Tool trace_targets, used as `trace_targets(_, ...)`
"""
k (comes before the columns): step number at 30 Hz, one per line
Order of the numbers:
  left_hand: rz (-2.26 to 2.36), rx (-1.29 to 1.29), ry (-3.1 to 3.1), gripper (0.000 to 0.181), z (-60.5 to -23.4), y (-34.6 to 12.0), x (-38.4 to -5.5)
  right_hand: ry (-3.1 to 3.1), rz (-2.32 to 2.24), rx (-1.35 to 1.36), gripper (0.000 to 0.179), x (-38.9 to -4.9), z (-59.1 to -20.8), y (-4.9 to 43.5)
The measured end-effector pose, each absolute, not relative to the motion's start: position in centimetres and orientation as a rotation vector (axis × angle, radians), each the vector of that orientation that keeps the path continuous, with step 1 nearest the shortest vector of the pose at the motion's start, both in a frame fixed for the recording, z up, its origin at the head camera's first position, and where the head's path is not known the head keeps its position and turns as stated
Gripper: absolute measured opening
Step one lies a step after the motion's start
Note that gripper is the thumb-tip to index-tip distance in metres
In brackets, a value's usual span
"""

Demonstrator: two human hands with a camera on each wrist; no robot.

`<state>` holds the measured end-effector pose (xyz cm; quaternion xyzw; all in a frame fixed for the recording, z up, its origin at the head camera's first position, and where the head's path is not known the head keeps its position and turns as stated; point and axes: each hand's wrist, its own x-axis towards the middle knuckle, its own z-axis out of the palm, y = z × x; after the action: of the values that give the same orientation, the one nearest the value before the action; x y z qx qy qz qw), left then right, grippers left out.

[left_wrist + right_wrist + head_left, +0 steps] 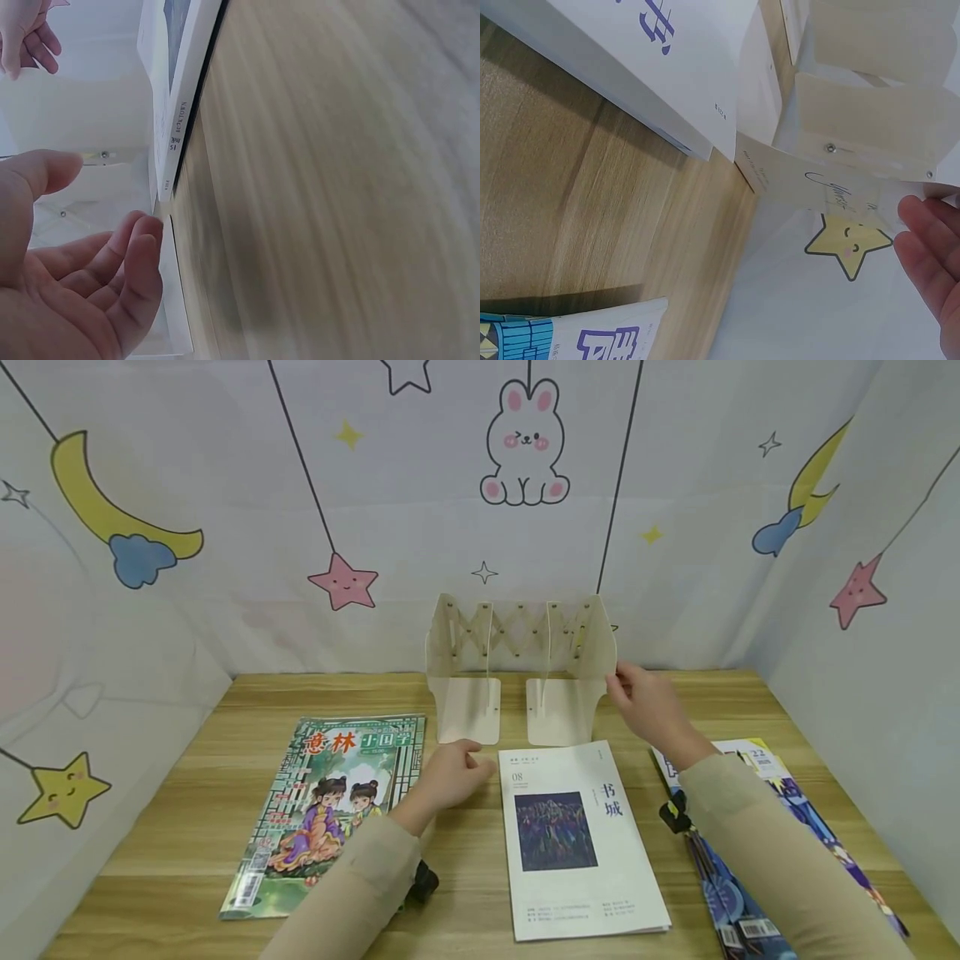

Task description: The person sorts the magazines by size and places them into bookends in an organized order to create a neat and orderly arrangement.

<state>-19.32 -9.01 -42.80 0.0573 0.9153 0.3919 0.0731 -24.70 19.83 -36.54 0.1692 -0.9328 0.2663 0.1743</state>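
Observation:
A cream expandable bookend rack (597, 647) stands at the back of the table, with upright panels, a crisscross linkage behind and two flat feet. My right hand (654, 703) pinches the front edge of its right end panel; in the right wrist view the fingers (930, 259) lie along that panel's outer face. My left hand (453, 774) is held, fingers loosely bent and nothing in them, between the rack's left foot and the white book (626, 877). The left wrist view shows that palm with thumb and fingers apart, beside the book's spine (176, 142).
A green illustrated magazine (337, 802) lies on the wooden table (180, 827) at the left, partly under the left forearm. More magazines (806, 810) lie at the right, partly behind the right sleeve. A white patterned cloth (420, 527) hangs behind the table and at its sides.

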Motion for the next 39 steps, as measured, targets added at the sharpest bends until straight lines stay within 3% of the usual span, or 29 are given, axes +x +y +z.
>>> trace_targets(27, 1.025, 0.112, 2.638, 0.072, -43.3, -6.4, -20.4, -2.660, 0.735, 0.432, 0.026, -24.8, -36.5, 19.5)
trace_targets(39, 0.942, 0.141, 2.658, 0.072, -43.3, -5.7, -20.6, -2.691, 0.756, 0.317, 0.029, -24.7, -36.4, 18.9)
